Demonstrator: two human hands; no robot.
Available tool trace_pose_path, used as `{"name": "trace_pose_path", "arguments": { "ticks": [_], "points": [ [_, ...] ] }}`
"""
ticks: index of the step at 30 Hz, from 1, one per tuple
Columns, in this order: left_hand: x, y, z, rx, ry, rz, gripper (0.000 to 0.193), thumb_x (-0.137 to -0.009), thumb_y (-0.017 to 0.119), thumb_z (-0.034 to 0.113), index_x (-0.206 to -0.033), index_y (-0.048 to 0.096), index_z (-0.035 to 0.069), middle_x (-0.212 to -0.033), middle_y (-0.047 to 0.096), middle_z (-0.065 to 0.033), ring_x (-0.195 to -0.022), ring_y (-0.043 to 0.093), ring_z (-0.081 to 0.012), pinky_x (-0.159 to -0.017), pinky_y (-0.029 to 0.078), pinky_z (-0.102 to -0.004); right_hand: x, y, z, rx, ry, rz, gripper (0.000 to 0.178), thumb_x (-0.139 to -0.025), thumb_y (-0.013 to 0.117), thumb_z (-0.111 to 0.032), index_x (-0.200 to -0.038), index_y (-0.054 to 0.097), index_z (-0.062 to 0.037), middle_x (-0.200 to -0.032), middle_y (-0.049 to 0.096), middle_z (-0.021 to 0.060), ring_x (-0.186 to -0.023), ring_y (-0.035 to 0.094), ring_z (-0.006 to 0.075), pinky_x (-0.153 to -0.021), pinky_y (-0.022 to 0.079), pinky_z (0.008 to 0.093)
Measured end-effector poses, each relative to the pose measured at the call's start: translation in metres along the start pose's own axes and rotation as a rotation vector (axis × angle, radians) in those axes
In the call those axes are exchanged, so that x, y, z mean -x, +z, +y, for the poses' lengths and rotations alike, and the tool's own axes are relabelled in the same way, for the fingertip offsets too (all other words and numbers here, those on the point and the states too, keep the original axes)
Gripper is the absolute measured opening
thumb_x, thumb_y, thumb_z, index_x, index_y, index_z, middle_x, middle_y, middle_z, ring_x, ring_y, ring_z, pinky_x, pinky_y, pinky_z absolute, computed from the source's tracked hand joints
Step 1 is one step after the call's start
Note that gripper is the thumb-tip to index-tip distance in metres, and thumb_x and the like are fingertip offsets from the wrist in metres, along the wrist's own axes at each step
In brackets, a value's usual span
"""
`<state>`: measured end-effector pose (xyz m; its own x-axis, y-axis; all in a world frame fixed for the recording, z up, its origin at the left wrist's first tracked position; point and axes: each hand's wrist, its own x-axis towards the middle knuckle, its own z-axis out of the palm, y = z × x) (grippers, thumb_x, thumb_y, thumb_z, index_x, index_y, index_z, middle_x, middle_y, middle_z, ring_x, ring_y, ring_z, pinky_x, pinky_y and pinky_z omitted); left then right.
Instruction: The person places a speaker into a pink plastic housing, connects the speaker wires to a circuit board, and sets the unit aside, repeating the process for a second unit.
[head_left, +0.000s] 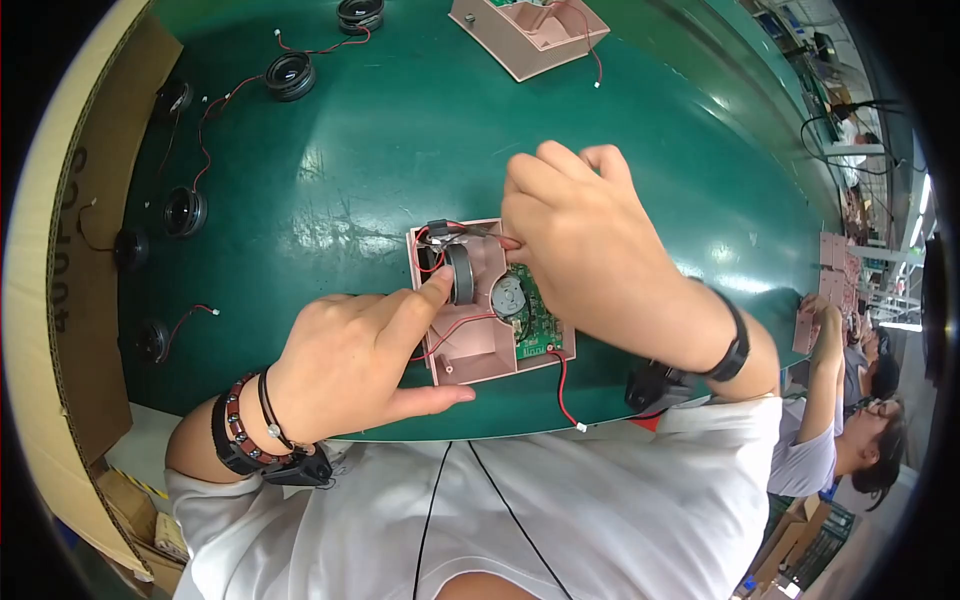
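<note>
- Head view: the left hand (350,355) is spread, not gripping, its index fingertip touching 1 speaker (462,276); the speaker sits in the pink box (468,358), just ahead and right of that hand;
- the right hand (580,225) has curled fingers at the box's far edge; I cannot tell if they grip the wires (468,224) beside them;
- likely step: settling speaker and wires; the next move probably calls for steadying the speaker.

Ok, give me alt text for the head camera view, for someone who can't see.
The left hand touches a round dark speaker inside an open pink housing on a green table, while the right hand covers the housing's far right corner, beside a green circuit board. More wired speakers sit toward the left.
</note>
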<state>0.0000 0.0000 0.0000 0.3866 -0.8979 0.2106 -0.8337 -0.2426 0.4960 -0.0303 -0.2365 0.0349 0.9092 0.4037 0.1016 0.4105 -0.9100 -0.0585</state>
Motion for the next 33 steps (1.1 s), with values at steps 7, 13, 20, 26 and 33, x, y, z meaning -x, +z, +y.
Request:
{"name": "trace_pose_path", "arguments": {
  "ticks": [7,13,20,26,33],
  "points": [
    [0.002,0.004,0.002,0.034,0.009,0.032,0.082,-0.072,0.078,0.048,-0.126,0.049,-0.006,-0.077,0.062,-0.0075,-0.06,0.063,-0.022,-0.052,0.049,-0.033,0.003,0.0,-0.011,0.013,-0.009,0.069,0.014,-0.067,0.071,0.0,-0.07,0.058,-0.0041,-0.089,0.05,0.0061,-0.09,0.048,0.0232,-0.079,0.036,0.035],
    [-0.002,0.006,0.001,0.052,-0.031,0.014,0.081,-0.071,0.079,0.047,-0.126,0.049,-0.005,-0.073,0.063,-0.0068,-0.059,0.064,-0.0231,-0.052,0.049,-0.0334,-0.006,-0.002,-0.01,0.154,0.027,0.0,0.019,-0.067,0.072,0.0,-0.08,0.059,-0.0024,-0.092,0.05,0.0077,-0.093,0.049,0.0247,-0.078,0.037,0.0362],
    [-0.007,0.002,0.004,0.036,-0.089,-0.029,0.082,-0.071,0.08,0.045,-0.128,0.047,-0.002,-0.073,0.064,-0.0082,-0.06,0.065,-0.0248,-0.052,0.05,-0.0332,-0.032,-0.011,-0.006,-0.083,0.192,-0.11,0.035,-0.068,0.073,0.0,-0.1,0.059,-0.0009,-0.096,0.056,0.011,-0.1,0.053,0.0306,-0.078,0.042,0.0416],
    [-0.008,0.0,-0.002,0.045,-0.116,-0.02,0.081,-0.073,0.08,0.043,-0.13,0.045,-0.002,-0.075,0.064,-0.0086,-0.063,0.065,-0.0253,-0.055,0.051,-0.0341,-0.047,-0.029,0.013,-0.173,0.203,-0.479,0.034,-0.074,0.073,-0.006,-0.105,0.06,-0.0033,-0.107,0.061,0.015,-0.104,0.059,0.0345,-0.081,0.048,0.0428],
    [-0.004,0.012,-0.02,0.14,-0.077,0.084,0.077,-0.073,0.082,0.039,-0.126,0.043,0.0,-0.097,0.064,-0.0123,-0.077,0.065,-0.0257,-0.066,0.052,-0.0349,0.012,0.009,-0.007,-0.348,-0.137,0.297,0.039,-0.079,0.072,-0.027,-0.112,0.061,-0.0098,-0.122,0.06,0.0112,-0.114,0.056,0.0359,-0.092,0.047,0.0454]
  ]
}}
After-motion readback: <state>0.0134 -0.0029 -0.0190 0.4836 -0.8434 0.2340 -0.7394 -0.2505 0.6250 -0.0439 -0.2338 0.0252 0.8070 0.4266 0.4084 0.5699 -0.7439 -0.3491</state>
